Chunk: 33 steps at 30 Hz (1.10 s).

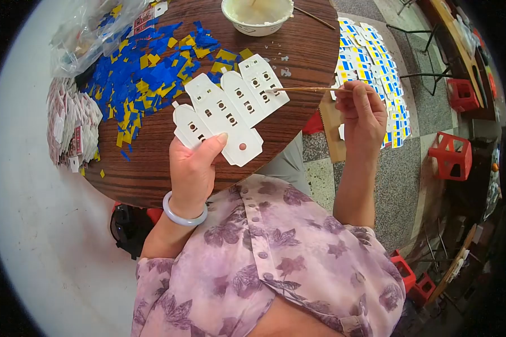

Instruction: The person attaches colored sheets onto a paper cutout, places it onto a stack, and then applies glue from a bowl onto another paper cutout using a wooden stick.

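Note:
My left hand [195, 163] pinches the lower edge of a flat white die-cut card blank [230, 115], its thumb on top. The blank has rows of small cut-out windows, tabs and one round hole, and is tilted above the table. In my right hand [364, 109] is a thin wooden stick [315, 89], gripped between thumb and fingers. The stick's far tip, with a whitish blob on it, meets the upper right panel of the blank. Beyond the blank stands a white bowl [257, 25] holding a pale paste.
Many blue and yellow pieces [146, 70] lie heaped on the round wooden table [152, 182]. Stacked printed cards [73, 126] and a clear plastic bag [90, 39] sit at left. Rows of blue-yellow-white cards [376, 78] and red stools [451, 156] stand right. Another stick [315, 18] lies beside the bowl.

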Motion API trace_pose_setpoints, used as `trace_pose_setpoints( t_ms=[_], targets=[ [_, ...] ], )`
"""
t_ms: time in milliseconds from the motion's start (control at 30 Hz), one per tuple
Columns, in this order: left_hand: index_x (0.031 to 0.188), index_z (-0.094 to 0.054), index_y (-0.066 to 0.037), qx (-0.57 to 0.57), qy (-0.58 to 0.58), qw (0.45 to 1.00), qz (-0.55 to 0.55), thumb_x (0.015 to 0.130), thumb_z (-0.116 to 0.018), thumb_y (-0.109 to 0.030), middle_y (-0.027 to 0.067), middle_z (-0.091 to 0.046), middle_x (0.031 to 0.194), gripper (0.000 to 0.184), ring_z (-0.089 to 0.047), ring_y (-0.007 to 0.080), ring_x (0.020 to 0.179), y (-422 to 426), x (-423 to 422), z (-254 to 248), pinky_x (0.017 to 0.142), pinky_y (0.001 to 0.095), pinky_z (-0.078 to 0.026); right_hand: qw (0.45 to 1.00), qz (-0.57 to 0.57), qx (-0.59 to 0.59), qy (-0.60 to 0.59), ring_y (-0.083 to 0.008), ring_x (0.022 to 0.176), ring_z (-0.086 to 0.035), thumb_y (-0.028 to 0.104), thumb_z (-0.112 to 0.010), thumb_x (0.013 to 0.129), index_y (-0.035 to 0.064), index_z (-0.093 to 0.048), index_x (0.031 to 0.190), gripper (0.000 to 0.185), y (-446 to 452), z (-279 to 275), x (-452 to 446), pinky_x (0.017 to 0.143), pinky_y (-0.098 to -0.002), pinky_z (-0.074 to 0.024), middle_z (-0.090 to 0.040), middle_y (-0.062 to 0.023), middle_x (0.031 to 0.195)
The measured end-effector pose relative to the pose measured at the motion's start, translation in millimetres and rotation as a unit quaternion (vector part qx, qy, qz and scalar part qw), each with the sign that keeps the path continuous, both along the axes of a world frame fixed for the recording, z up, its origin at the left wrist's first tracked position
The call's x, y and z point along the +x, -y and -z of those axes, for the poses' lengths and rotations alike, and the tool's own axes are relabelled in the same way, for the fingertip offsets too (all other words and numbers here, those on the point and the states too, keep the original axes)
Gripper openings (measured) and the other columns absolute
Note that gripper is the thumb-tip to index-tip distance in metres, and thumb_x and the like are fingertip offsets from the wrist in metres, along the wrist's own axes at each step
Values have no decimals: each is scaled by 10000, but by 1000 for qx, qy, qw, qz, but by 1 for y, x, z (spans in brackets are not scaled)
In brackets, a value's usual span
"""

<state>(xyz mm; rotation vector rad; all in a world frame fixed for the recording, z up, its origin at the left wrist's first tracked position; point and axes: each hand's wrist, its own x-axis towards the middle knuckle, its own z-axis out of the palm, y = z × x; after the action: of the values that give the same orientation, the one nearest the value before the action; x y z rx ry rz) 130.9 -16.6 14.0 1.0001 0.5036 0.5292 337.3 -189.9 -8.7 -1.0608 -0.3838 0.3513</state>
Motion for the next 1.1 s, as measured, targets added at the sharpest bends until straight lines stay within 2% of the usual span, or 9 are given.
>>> trace_pose_setpoints(
  t_ms=[233, 333, 600, 700, 1100],
  targets=[
    [1219, -464, 33, -2, -6, 1000, -4, 832, -541, 25, 161, -612, 1123, 395, -641, 243, 963, -1, 2, 1, 793, 378, -557, 1000, -4, -4, -24, -113, 688, -625, 159, -551, 953, -21, -638, 1018, 210, 10, 14, -2, 632, -227, -484, -679, -93, 838],
    [1162, -515, 53, -28, 3, 1000, -7, 831, -531, 71, 154, -626, 1086, 332, -647, 212, 917, 3, 4, -3, 783, 334, -551, 999, 7, 8, -41, -114, 679, -628, 158, -553, 952, -24, -636, 1018, 210, 12, 16, -2, 628, -224, -492, -678, -93, 839],
    [1155, -514, 60, -14, -4, 1000, -11, 834, -528, 62, 159, -628, 1074, 322, -653, 217, 887, 4, 4, -4, 756, 336, -560, 999, 22, 10, -41, -120, 685, -633, 152, -560, 948, -31, -633, 1008, 205, 14, 14, -6, 625, -229, -504, -675, -91, 851],
    [1149, -513, 65, -16, -4, 1000, -19, 836, -526, 57, 163, -629, 1070, 314, -655, 221, 884, 4, 4, -5, 751, 339, -563, 997, 28, 43, -56, -117, 691, -633, 151, -558, 949, -30, -633, 1008, 205, 21, 18, -11, 625, -226, -500, -676, -95, 859],
    [1139, -519, 67, -12, -8, 1000, 1, 833, -534, 54, 157, -631, 1060, 307, -657, 218, 884, 6, 5, -6, 758, 336, -561, 995, 38, 32, -84, -118, 694, -629, 162, -561, 949, -13, -633, 1019, 203, 22, 28, -16, 644, -228, -502, -676, -89, 861]
  ],
)
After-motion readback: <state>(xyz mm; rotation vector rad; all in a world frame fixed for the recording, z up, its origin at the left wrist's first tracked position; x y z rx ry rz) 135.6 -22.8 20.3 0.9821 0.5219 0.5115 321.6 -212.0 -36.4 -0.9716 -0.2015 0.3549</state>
